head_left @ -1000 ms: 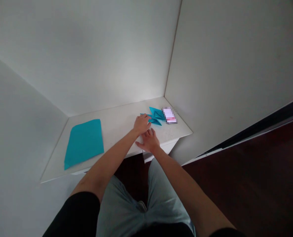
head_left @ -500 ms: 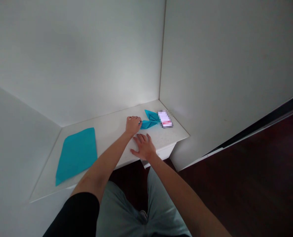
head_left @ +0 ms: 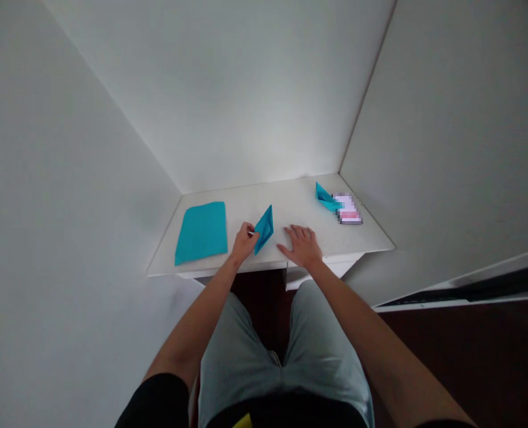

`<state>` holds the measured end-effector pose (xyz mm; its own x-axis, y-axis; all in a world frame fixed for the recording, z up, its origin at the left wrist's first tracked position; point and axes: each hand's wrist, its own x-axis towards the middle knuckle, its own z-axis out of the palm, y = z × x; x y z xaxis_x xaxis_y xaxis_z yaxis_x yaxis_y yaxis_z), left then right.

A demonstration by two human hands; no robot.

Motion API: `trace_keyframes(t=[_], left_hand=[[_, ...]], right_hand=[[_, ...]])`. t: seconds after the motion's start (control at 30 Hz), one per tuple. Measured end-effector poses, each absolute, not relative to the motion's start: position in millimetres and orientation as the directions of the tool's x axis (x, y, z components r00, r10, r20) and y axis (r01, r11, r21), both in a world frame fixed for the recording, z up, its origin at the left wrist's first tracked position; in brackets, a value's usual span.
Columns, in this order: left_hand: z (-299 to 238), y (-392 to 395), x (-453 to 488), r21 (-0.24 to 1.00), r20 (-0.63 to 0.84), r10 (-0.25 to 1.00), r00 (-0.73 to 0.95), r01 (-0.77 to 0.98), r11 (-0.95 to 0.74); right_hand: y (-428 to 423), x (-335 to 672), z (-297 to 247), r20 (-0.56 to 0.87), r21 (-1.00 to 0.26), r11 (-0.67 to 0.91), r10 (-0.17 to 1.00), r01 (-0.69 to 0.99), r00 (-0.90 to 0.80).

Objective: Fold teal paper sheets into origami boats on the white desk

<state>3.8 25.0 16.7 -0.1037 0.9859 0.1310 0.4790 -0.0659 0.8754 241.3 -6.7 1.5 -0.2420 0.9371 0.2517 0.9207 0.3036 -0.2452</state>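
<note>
My left hand (head_left: 244,241) is closed on a small blue folded-paper boat (head_left: 264,230), pinching it at its left side. The boat is tilted up on end above the white tabletop (head_left: 275,196), in front of me. My right hand (head_left: 303,245) lies flat on the table near the front edge, fingers spread, holding nothing. A second blue paper boat (head_left: 327,200) rests farther back to the right, its right end against or over a phone (head_left: 349,209) whose screen is blurred out.
Flat blue paper (head_left: 202,233), one sheet or a stack, lies at the left of the table. White walls enclose the back and both sides. A drawer front (head_left: 297,276) shows under the front edge, above my legs.
My left hand has lifted one paper boat away from the other beside the phone and brought it left. The view has shifted, while my right hand stays flat on the table.
</note>
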Motion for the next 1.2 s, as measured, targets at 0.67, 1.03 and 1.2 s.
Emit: trace_keyframes(t=[0.67, 1.03, 1.2], left_hand=[[6.1, 7.5, 9.8, 0.807, 0.285, 0.956, 0.069, 0.521, -0.279], [0.3, 12.6, 10.9, 0.782, 0.266, 0.958, 0.11, 0.556, -0.281], [0.9, 12.4, 10.6, 0.77, 0.292, 0.945, 0.144, 0.551, -0.322]], right_hand=[[16.5, 210.2, 8.7, 0.354, -0.621, 0.371, 0.919, 0.69, -0.176], [36.6, 203.8, 0.3, 0.189, -0.558, 0.113, 0.982, 0.822, -0.006], [54.7, 203.5, 11.9, 0.042, -0.539, -0.04, 0.996, 0.841, 0.075]])
